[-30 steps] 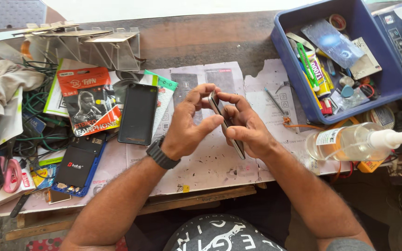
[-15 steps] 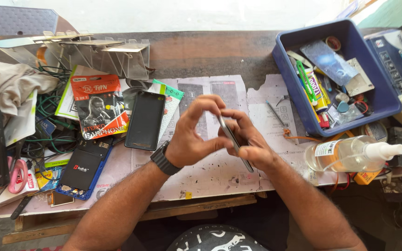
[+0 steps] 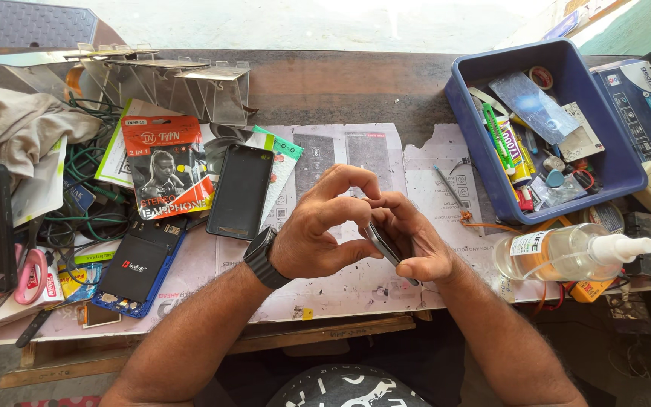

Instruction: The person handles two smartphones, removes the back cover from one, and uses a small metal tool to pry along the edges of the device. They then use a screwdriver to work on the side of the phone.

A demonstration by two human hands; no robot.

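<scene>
Cluttered worktop with a blue bin at right; above the paper at centre, left hand and right hand both closed on a thin dark phone, probably edge-on. Light, stiff, slick, fragile: best pinched along its edges

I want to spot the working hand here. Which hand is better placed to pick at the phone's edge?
Left hand: its fingertips curl onto the phone from above, while the right hand cradles it underneath.
</scene>
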